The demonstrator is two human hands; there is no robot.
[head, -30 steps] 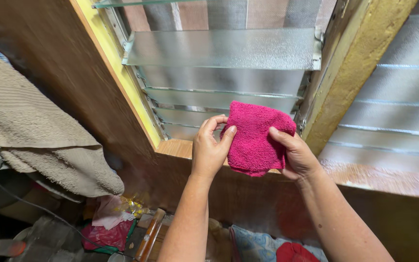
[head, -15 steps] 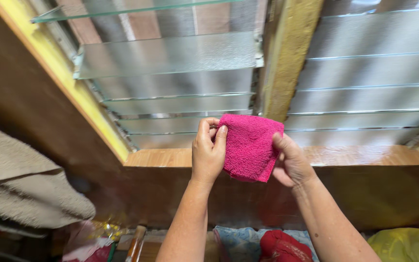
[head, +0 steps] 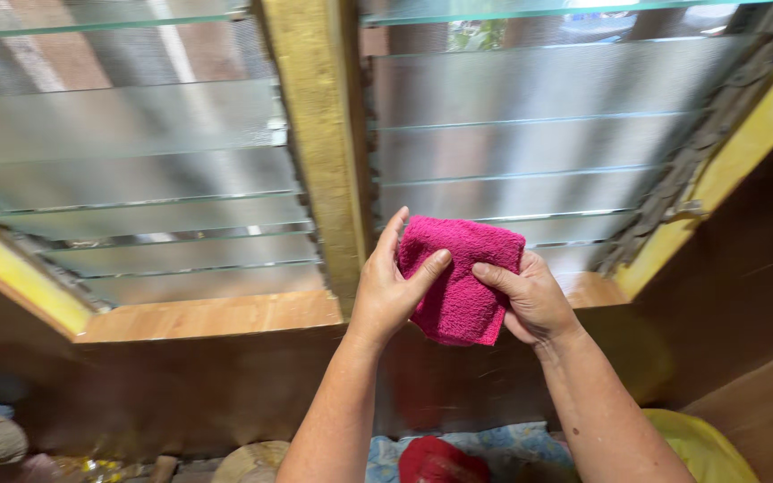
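Nearest the camera, at the bottom edge of the view, lie a red cloth bundle (head: 436, 461) on a blue patterned fabric (head: 512, 443) and a yellow plastic bag (head: 704, 447) towards the right; none of them is touched.

Above these, both forearms rise to a folded pink towel (head: 460, 277), held in the air between the two hands just in front of the wooden window sill (head: 216, 315). The left hand (head: 391, 286) grips the towel's left edge, thumb laid across its front face and fingers behind. The right hand (head: 530, 300) clasps the right edge, its thumb pressing the front as well. Both hands are closed on the towel; neither is free.

The step in hand looks like folding or squaring the towel into a compact pad: the thumbs pinch towards each other over the fabric. A next move would probably call for a firm one-hand grip on the pad, so the folds do not fall open.

The towel hangs as a rough square, its flat face towards the camera, slightly longer from top to bottom, the folded upper edge level and the lower edge sagging to a blunt point.

Beyond it stands the yellow-painted wooden post (head: 319, 134) between two banks of frosted glass louvre slats (head: 547, 143), with the yellow window frame (head: 726, 170) at right.
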